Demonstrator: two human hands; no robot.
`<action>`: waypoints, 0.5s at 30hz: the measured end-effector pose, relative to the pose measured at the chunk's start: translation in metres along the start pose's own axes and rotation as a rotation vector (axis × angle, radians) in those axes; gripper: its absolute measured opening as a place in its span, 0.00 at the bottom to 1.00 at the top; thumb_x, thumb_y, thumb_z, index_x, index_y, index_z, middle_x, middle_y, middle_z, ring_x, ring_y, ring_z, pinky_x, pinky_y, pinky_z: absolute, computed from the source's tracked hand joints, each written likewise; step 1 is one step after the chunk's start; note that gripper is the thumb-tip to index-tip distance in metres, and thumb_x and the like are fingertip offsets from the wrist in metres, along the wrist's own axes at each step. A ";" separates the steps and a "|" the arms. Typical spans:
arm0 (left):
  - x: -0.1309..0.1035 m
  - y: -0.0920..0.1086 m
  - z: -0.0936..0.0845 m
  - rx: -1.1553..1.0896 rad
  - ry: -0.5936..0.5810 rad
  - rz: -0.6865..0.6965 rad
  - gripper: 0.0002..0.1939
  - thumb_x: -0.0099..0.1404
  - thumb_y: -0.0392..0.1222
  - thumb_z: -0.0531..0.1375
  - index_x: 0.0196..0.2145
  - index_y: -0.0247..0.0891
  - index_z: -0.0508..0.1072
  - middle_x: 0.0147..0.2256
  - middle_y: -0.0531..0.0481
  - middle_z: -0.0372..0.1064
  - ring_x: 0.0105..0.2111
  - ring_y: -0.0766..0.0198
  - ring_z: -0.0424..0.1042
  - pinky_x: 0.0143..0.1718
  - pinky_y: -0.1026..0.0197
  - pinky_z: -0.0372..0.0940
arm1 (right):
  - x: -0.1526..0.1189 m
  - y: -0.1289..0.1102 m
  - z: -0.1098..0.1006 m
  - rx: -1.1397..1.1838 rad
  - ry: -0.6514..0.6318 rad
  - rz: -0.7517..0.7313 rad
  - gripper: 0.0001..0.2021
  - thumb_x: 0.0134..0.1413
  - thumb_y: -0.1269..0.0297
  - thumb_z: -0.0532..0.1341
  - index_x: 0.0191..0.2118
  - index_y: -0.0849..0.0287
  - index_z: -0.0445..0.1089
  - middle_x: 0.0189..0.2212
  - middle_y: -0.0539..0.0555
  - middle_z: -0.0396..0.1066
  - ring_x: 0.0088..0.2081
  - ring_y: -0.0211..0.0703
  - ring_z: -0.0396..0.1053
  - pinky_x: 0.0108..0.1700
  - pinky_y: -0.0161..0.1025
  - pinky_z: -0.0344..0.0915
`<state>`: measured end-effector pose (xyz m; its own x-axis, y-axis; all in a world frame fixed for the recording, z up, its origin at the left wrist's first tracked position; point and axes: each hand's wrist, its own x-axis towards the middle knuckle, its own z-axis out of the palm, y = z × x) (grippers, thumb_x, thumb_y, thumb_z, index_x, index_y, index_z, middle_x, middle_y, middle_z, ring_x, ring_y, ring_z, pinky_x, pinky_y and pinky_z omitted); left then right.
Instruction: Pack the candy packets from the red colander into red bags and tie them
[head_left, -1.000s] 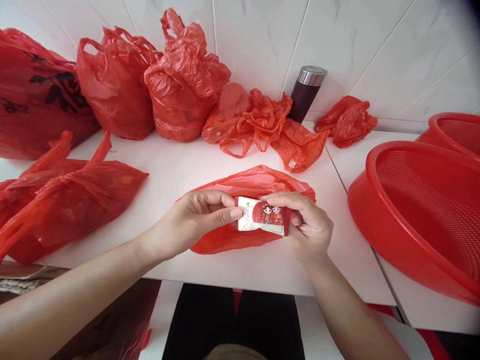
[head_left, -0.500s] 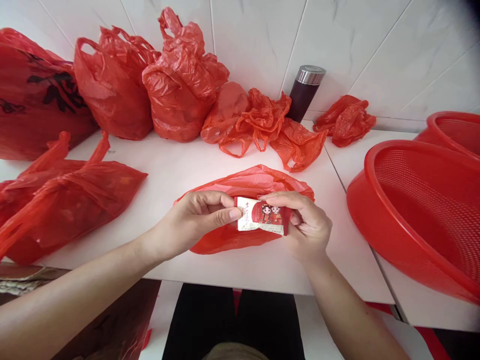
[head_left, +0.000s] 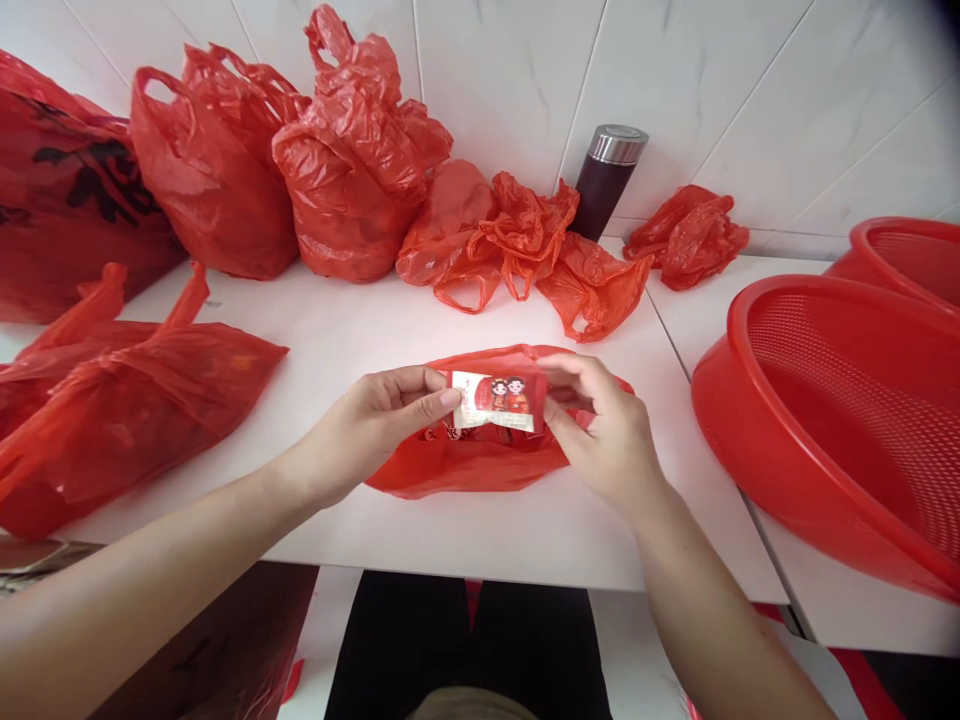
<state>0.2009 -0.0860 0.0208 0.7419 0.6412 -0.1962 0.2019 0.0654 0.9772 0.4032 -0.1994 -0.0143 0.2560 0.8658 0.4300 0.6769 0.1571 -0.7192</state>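
My left hand [head_left: 382, 420] pinches the left end of a small wrapped packet [head_left: 495, 400] between thumb and fingers. The packet is red and cream, printed with two cartoon figures in red clothes. At its right end, the thumb and fingers of my right hand [head_left: 611, 430] close on the red edge. Beneath the packet lies an open red plastic bag [head_left: 465, 475], with several small printed packets [head_left: 450, 434] partly visible inside. My hands hide parts of the bag's rim on both sides.
Tied red bags [head_left: 352, 190] stand along the tiled wall, and another full bag [head_left: 135, 410] lies at the left. Crumpled red bags [head_left: 525, 235] lie near a dark thermos flask [head_left: 602, 185]. Red plastic baskets [head_left: 787, 440] stand on the right. The white table [head_left: 442, 535] ends before my legs.
Both hands have moved slightly left and up with the packet, which now shows more of its front. My right fingers have shifted to its right edge. Small packets inside the bag have come into view.
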 end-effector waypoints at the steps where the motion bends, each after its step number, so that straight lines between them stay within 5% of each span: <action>1: 0.001 -0.002 -0.004 0.059 0.008 -0.043 0.14 0.64 0.53 0.59 0.32 0.38 0.71 0.33 0.53 0.71 0.34 0.67 0.68 0.37 0.65 0.62 | 0.000 0.001 -0.006 -0.152 -0.087 0.048 0.13 0.59 0.69 0.58 0.49 0.53 0.67 0.43 0.51 0.76 0.42 0.46 0.75 0.42 0.43 0.72; 6: -0.003 -0.010 -0.019 0.512 -0.082 -0.245 0.18 0.65 0.58 0.55 0.30 0.40 0.66 0.23 0.58 0.55 0.21 0.70 0.50 0.21 0.65 0.48 | -0.004 0.003 -0.031 -0.688 -0.334 0.143 0.14 0.58 0.66 0.60 0.50 0.51 0.69 0.44 0.49 0.76 0.39 0.49 0.76 0.36 0.45 0.70; 11: -0.012 -0.010 -0.022 0.722 -0.318 -0.212 0.16 0.67 0.54 0.52 0.28 0.41 0.63 0.25 0.57 0.58 0.25 0.67 0.56 0.25 0.65 0.53 | -0.007 0.001 -0.039 -0.806 -0.519 0.148 0.29 0.50 0.60 0.67 0.59 0.52 0.63 0.51 0.54 0.72 0.39 0.55 0.75 0.33 0.47 0.70; 15: -0.016 -0.004 -0.020 0.777 -0.471 -0.143 0.14 0.69 0.50 0.50 0.29 0.41 0.64 0.28 0.56 0.63 0.28 0.66 0.61 0.28 0.65 0.57 | -0.002 -0.008 -0.025 -0.664 -0.330 0.103 0.16 0.59 0.64 0.60 0.53 0.53 0.69 0.48 0.53 0.74 0.41 0.48 0.74 0.36 0.43 0.69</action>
<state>0.1754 -0.0808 0.0217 0.8260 0.2779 -0.4904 0.5584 -0.5216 0.6451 0.4147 -0.2144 0.0043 0.1912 0.9745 0.1171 0.9617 -0.1621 -0.2209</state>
